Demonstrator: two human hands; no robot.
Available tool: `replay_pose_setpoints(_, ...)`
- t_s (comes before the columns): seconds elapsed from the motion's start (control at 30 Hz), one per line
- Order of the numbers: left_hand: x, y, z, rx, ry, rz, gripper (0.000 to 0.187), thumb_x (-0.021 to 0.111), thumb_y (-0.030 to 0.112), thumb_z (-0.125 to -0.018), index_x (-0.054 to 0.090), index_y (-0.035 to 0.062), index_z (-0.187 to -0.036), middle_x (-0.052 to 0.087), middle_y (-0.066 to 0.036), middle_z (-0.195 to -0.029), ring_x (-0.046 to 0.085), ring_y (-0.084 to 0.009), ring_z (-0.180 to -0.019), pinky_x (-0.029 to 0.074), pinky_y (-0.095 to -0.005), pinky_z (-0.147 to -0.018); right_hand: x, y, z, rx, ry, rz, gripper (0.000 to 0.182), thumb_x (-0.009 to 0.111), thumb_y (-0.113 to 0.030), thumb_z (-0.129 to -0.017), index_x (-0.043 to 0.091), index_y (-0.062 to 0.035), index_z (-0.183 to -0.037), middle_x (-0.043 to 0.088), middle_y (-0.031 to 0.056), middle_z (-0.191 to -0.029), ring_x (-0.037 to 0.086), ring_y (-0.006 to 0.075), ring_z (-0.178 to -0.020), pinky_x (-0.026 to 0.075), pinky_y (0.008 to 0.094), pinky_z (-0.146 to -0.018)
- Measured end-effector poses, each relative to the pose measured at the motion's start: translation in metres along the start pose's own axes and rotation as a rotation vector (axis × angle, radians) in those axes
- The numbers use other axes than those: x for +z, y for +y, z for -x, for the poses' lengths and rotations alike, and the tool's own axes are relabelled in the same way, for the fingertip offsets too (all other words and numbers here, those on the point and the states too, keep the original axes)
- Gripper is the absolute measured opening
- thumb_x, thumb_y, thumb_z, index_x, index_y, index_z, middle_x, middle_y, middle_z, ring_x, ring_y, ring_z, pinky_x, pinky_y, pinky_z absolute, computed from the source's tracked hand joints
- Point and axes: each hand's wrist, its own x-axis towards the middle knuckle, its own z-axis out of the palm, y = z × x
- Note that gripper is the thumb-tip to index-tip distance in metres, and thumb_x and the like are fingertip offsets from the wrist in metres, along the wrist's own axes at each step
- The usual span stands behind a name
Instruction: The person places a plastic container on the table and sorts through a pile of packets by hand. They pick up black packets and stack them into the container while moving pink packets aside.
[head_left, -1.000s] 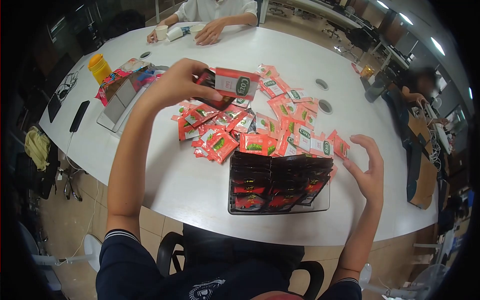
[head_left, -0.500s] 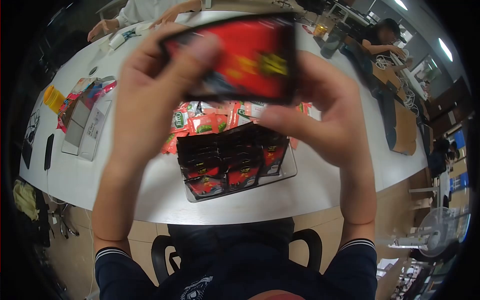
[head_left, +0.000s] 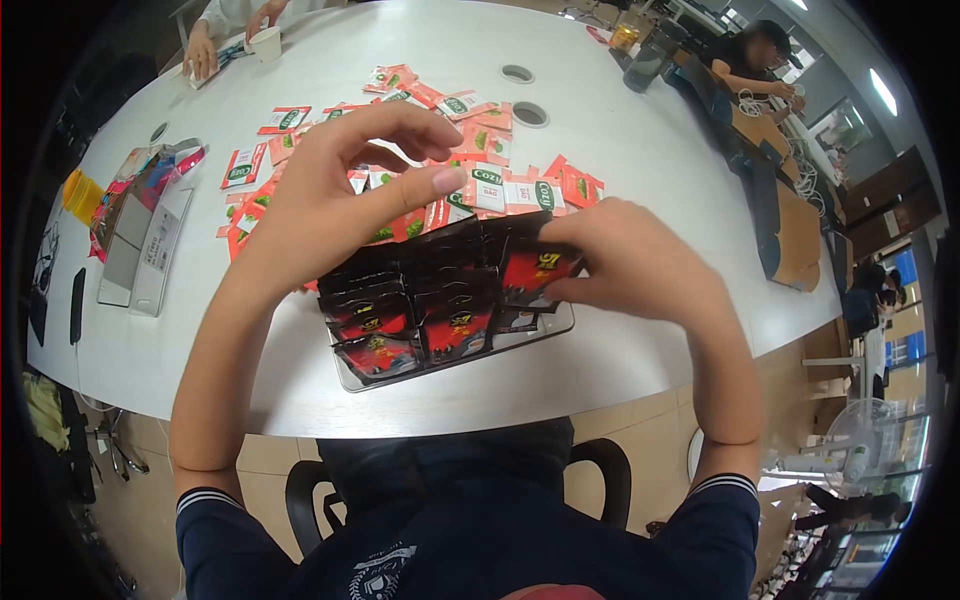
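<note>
The right hand (head_left: pixel 640 265) pinches a red-and-black sachet (head_left: pixel 535 268) between thumb and fingers, its fingers closed on the packet at the right end of a clear tray (head_left: pixel 455 358). The left hand (head_left: pixel 345 195) hovers just above the far side of the tray, fingers spread and curved, thumb stretched toward the right; it holds nothing, though its fingertips are near the back row of packets. The tray sits at the near edge of a white table (head_left: pixel 160 350) and is packed with rows of dark sachets (head_left: pixel 400 310) standing on edge, and the held sachet is touching the right-hand row. Beyond the tray a loose scatter of red tea packets (head_left: pixel 480 150) lies spread across the table. To the left stands an open box (head_left: pixel 145 235), with a yellow bottle (head_left: pixel 80 195) near it and a phone (head_left: pixel 77 305) by the edge. At the far end another person's hands (head_left: pixel 205 50) rest beside a paper cup (head_left: pixel 265 42).
</note>
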Motion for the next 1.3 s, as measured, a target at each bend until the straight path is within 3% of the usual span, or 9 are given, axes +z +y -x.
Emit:
replay_pose_setpoints(0.13, -0.001, -0.004, 0.001, 0.029, 0.015, 0.011, 0.03, 0.081, 0.026, -0.093, 0.076, 0.0033, -0.113, 0.076, -0.005, -0.107, 0.069, -0.0142, -0.099, 0.054, -0.0314, -0.09, 0.029, -0.01, 0.005, -0.024, 0.27, 0.097, 0.037, 0.088, -0.011, -0.075, 0.062, -0.0066, -0.101, 0.072, 0.0077, -0.092, 0.072, 0.0288, -0.082, 0.055, 0.0404, -0.073)
replay_pose_setpoints(0.37, -0.01, -0.002, 0.002, 0.026, -0.042, -0.024, 0.024, 0.073, 0.013, -0.097, 0.072, -0.0008, -0.117, 0.072, -0.008, -0.114, 0.066, -0.0169, -0.108, 0.053, -0.0353, -0.098, 0.035, -0.02, 0.014, 0.023, 0.373, 0.05, 0.072, 0.097, -0.013, -0.061, 0.055, -0.0091, -0.121, 0.064, 0.0102, -0.111, 0.066, 0.0329, -0.104, 0.055, 0.0431, -0.081)
replay_pose_setpoints(0.47, -0.006, -0.008, 0.0, 0.068, 0.013, -0.007, 0.027, 0.079, 0.023, -0.095, 0.076, 0.0031, -0.113, 0.075, -0.004, -0.103, 0.069, -0.0135, -0.099, 0.053, -0.0314, -0.09, 0.041, -0.021, 0.007, 0.048, 0.346, 0.008, 0.083, 0.098, -0.014, -0.059, 0.056, -0.0093, -0.13, 0.062, 0.0126, -0.117, 0.064, 0.0357, -0.108, 0.053, 0.045, -0.086)
replay_pose_setpoints(0.57, -0.005, -0.009, -0.001, 0.061, 0.002, -0.03, 0.027, 0.079, 0.023, -0.095, 0.076, 0.0025, -0.112, 0.075, -0.004, -0.105, 0.069, -0.0139, -0.099, 0.053, -0.0315, -0.09, 0.049, -0.019, 0.003, 0.05, 0.405, -0.018, 0.094, 0.099, -0.015, -0.058, 0.053, -0.0096, -0.139, 0.06, 0.0136, -0.122, 0.064, 0.0365, -0.108, 0.052, 0.0457, -0.087)
replay_pose_setpoints(0.67, -0.005, -0.004, -0.002, -0.018, -0.12, -0.046, 0.028, 0.075, 0.015, -0.095, 0.071, 0.0008, -0.119, 0.071, -0.007, -0.118, 0.065, -0.0169, -0.113, 0.051, -0.0364, -0.102, 0.047, -0.015, 0.001, -0.015, 0.473, 0.099, 0.102, 0.1, -0.016, -0.057, 0.05, -0.0098, -0.145, 0.059, 0.0142, -0.126, 0.064, 0.0365, -0.109, 0.051, 0.0451, -0.088)
replay_pose_setpoints(0.87, 0.017, -0.002, 0.0, 0.259, -0.181, -0.33, 0.035, 0.079, 0.017, -0.091, 0.071, 0.0042, -0.122, 0.069, -0.007, -0.125, 0.062, -0.0253, -0.124, 0.045, -0.0419, -0.111, 0.045, -0.013, -0.001, -0.036, 0.352, 0.043, 0.103, 0.099, -0.014, -0.059, 0.048, -0.0096, -0.148, 0.057, 0.0151, -0.133, 0.062, 0.038, -0.116, 0.053, 0.0463, -0.092)
replay_pose_setpoints(1.07, 0.012, 0.004, -0.017, 0.321, -0.186, -0.374, 0.036, 0.08, 0.013, -0.09, 0.071, 0.0052, -0.124, 0.069, -0.008, -0.128, 0.06, -0.0273, -0.128, 0.044, -0.0425, -0.114, 0.048, -0.009, 0.003, -0.141, 0.299, -0.206, 0.107, 0.095, -0.005, -0.066, 0.038, -0.0034, -0.156, 0.051, 0.0233, -0.14, 0.06, 0.0462, -0.123, 0.053, 0.0488, -0.102)
replay_pose_setpoints(1.2, 0.007, 0.002, -0.026, 0.399, -0.171, -0.392, 0.038, 0.081, 0.016, -0.09, 0.07, 0.0053, -0.125, 0.07, -0.008, -0.129, 0.061, -0.0269, -0.128, 0.044, -0.0419, -0.113, 0.054, -0.007, -0.001, -0.119, 0.329, -0.085, 0.109, 0.094, -0.004, -0.066, 0.035, -0.004, -0.157, 0.049, 0.0235, -0.145, 0.061, 0.0475, -0.122, 0.055, 0.0476, -0.1)
replay_pose_setpoints(1.3, 0.004, 0.001, -0.021, 0.281, -0.205, -0.369, 0.04, 0.081, 0.019, -0.091, 0.07, 0.0062, -0.127, 0.07, -0.008, -0.13, 0.062, -0.026, -0.126, 0.045, -0.041, -0.112, 0.055, -0.005, -0.006, -0.073, 0.246, -0.078, 0.105, 0.093, -0.003, -0.067, 0.037, -0.0056, -0.156, 0.05, 0.0208, -0.141, 0.064, 0.045, -0.117, 0.057, 0.0474, -0.095)
